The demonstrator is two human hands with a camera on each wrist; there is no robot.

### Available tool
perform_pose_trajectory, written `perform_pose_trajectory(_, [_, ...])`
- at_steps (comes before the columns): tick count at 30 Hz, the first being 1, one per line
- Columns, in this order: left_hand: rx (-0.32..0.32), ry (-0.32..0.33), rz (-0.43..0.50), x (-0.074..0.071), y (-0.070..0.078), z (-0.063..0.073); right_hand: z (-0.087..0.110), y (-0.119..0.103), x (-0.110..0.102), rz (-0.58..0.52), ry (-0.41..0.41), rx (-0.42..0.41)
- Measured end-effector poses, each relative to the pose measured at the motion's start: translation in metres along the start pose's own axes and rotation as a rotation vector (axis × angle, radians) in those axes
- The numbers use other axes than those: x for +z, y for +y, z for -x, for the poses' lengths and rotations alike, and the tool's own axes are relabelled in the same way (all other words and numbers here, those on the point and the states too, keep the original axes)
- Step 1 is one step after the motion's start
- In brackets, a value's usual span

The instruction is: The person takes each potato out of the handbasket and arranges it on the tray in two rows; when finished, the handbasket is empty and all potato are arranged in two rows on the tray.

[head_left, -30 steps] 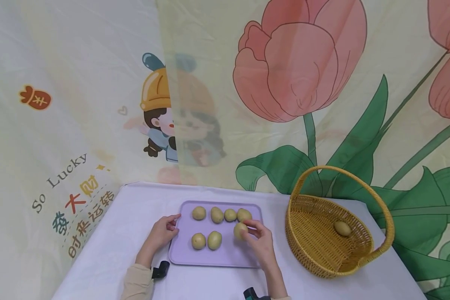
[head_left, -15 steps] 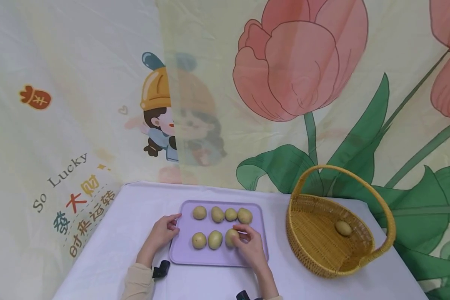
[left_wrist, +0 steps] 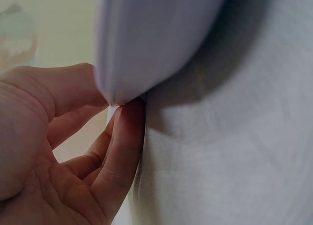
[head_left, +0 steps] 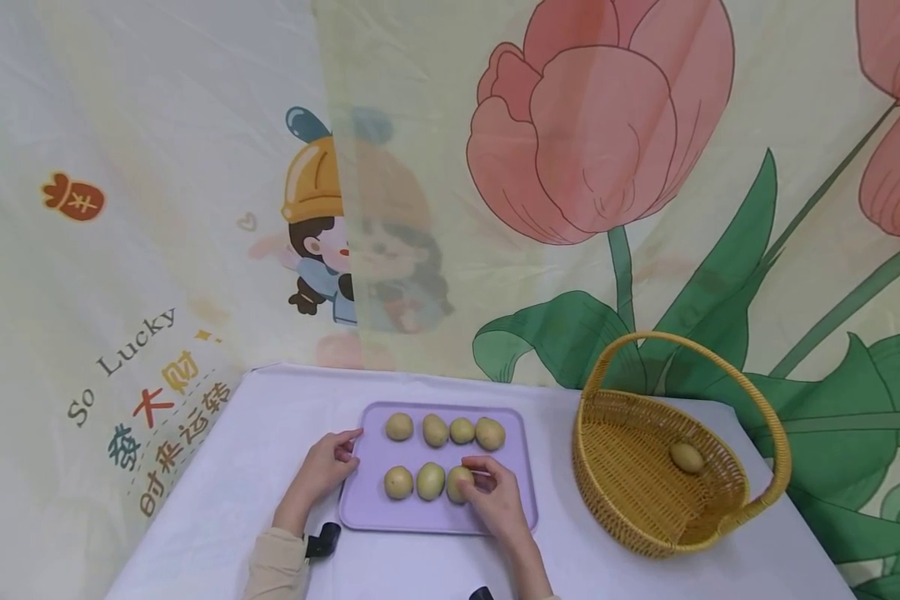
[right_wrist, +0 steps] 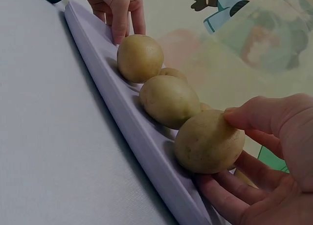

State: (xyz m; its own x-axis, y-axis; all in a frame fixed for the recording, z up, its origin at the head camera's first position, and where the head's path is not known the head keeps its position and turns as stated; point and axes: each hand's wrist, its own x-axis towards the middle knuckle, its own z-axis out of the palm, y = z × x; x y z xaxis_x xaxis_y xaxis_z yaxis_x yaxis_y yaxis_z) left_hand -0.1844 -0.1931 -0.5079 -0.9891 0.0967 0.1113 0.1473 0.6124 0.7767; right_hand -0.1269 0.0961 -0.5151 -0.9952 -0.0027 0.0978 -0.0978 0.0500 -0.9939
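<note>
In the head view, a lilac tray (head_left: 420,521) carries two rows of potatoes. My right hand (head_left: 501,502) holds a potato (head_left: 455,485) at the right end of the near row, thumb on one side and fingers round the other. Beside it lie an oval potato (head_left: 431,481) and a rounder potato (head_left: 398,482). Several more, such as the back-row potato (head_left: 490,433), form the far row. At the tray's left edge, my left hand (head_left: 324,468) pinches the rim between thumb and fingers, as the left wrist view shows close up.
Right of the tray stands a wicker basket (head_left: 622,533) with a tall arched handle (head_left: 690,340) and one potato (head_left: 687,457) inside. Both rest on a white-covered table (head_left: 390,567). A printed curtain (head_left: 420,167) hangs right behind the table.
My right hand has moved left and slightly nearer with its potato, bringing it to the end of the near row beside the oval one. My left hand has stayed at the tray's edge.
</note>
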Motion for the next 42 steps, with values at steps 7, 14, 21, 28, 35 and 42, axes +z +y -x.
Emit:
perform_pose_trajectory(7, [-0.010, -0.009, -0.008, -0.001, 0.003, 0.001, 0.000, -0.002, -0.001, 0.003, -0.001, -0.006])
perform_pose_trajectory(14, [-0.024, -0.018, -0.009, -0.002, 0.004, 0.002, 0.001, -0.005, -0.002, -0.003, 0.006, 0.020])
perform_pose_trajectory(21, [-0.028, -0.016, -0.009, -0.002, 0.002, 0.003, 0.000, -0.005, -0.002, -0.009, 0.006, 0.020])
perform_pose_trajectory(28, [-0.009, -0.003, -0.007, -0.001, 0.003, 0.002, -0.002, -0.010, -0.004, 0.042, 0.025, 0.032])
perform_pose_trajectory(35, [-0.021, -0.016, -0.002, -0.001, 0.001, 0.002, 0.006, -0.038, -0.002, 0.091, 0.023, 0.023])
perform_pose_trajectory(42, [-0.015, -0.007, 0.011, -0.001, 0.000, 0.002, -0.004, -0.004, -0.007, 0.134, 0.020, 0.004])
